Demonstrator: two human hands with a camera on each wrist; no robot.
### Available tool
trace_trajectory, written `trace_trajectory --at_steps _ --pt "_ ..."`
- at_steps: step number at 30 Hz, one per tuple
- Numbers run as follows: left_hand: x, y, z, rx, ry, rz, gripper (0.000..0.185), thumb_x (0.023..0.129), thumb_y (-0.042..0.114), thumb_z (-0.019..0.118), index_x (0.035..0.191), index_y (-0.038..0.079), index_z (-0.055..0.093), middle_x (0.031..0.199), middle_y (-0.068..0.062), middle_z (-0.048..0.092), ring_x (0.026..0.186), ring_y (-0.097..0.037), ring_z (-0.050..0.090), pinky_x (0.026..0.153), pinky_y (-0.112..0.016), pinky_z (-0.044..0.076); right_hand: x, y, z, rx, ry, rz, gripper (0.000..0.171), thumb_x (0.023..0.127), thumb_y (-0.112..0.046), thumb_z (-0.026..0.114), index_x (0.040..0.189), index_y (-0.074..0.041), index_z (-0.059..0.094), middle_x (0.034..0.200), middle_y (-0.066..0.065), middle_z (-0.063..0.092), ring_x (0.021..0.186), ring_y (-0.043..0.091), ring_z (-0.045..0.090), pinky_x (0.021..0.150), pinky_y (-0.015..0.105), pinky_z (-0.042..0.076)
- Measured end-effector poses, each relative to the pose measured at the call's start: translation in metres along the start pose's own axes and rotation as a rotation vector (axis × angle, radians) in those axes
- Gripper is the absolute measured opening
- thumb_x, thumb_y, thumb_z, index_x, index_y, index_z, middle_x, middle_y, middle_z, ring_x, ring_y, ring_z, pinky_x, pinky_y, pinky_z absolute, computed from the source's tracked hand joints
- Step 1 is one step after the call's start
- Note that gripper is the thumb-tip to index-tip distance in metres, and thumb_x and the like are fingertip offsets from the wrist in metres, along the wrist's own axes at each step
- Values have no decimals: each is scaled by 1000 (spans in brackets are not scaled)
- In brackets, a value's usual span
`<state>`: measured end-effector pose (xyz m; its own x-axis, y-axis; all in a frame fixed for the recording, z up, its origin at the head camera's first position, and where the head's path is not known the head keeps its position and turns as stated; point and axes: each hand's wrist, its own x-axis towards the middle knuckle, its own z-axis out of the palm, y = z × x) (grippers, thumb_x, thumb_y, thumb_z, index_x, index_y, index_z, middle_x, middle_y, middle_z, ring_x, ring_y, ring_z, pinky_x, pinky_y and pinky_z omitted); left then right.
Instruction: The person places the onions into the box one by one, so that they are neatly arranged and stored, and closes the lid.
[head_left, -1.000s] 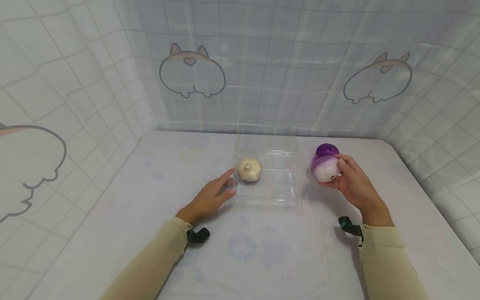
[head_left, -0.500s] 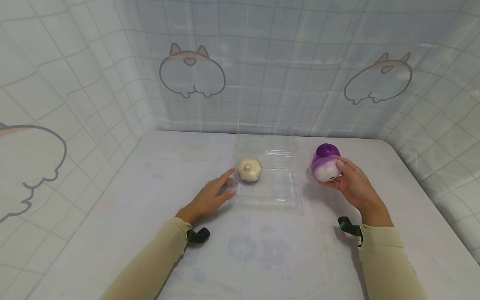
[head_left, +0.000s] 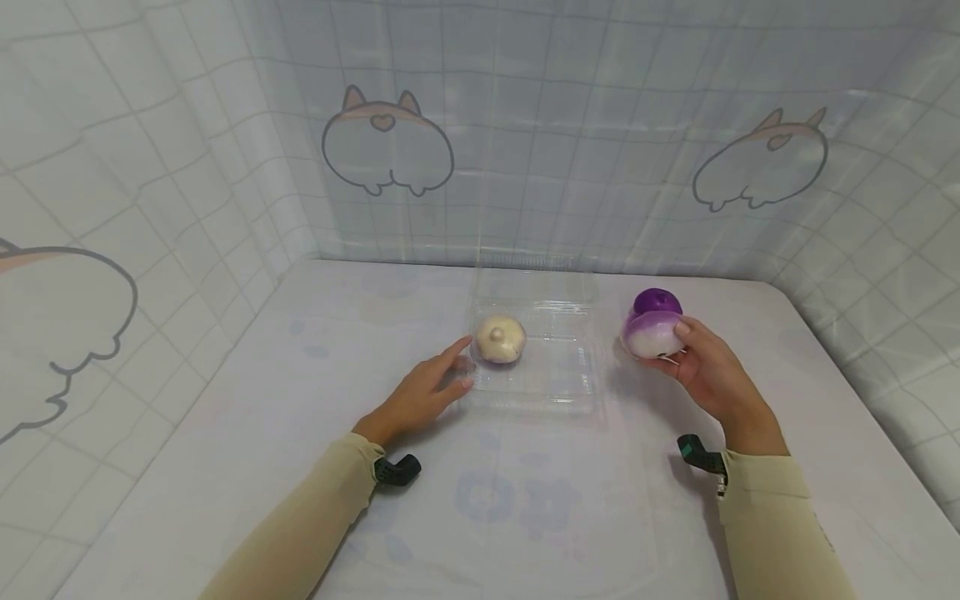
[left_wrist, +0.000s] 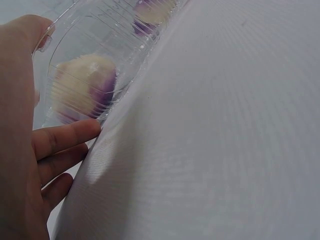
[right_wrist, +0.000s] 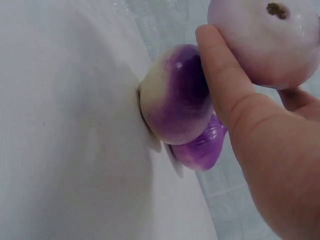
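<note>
Barely moved, right hand grips white-purple turnip; left hand seemingly relaxed.

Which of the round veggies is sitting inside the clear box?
The pale cream one, in the clear box beside the left hand. The purple-and-white one is in the right hand; another purple one sits behind.

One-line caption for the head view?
Left hand steadies a clear tray holding one turnip; right hand grips another turnip.
</note>
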<state>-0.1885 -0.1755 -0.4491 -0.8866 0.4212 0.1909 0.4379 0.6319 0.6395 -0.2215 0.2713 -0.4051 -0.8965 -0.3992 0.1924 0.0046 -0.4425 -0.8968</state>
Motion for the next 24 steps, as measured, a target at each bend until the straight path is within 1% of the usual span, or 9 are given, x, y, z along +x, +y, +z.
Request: trace_trajectory --at_steps 3,6,10,13,18,24 --pt "0 0 0 0 1 3 67 103 47 50 161 25 23 137 -6 61 134 -27 48 110 -53 35 0 0 1 -12 -11 -5 29 109 -11 39 135 -5 48 131 9 54 114 20 62 97 41 50" --pt "1 0 1 -5 4 11 67 103 47 50 161 24 24 137 -7 61 133 -27 49 110 -54 35 0 -1 1 -47 -23 -7 30 109 -12 38 137 -7 49 134 8 52 115 20 61 97 40 50" --pt "1 0 0 -4 6 16 68 103 46 51 161 23 24 137 -8 61 133 -28 49 110 -54 35 0 -2 3 -77 -44 -6 31 110 -12 37 137 -8 52 131 8 56 113 22 64 96 41 51" --pt "0 0 0 -2 4 14 68 103 46 51 161 24 24 137 -8 61 134 -28 49 110 -54 35 -1 -3 5 -64 -50 3 31 109 -12 38 136 -9 53 128 9 59 110 23 66 94 41 52" --pt "0 0 0 1 3 6 68 103 47 50 161 25 23 138 -8 60 135 -28 48 111 -54 34 -1 -3 7 -56 -31 27 30 109 -11 39 135 -10 53 127 8 59 109 22 66 92 39 53" --pt "0 0 0 5 4 2 67 103 48 49 161 27 22 140 -8 59 136 -28 46 111 -55 33 1 -3 9 -66 -13 47 31 108 -10 42 139 -8 48 131 9 54 111 23 65 93 40 52"
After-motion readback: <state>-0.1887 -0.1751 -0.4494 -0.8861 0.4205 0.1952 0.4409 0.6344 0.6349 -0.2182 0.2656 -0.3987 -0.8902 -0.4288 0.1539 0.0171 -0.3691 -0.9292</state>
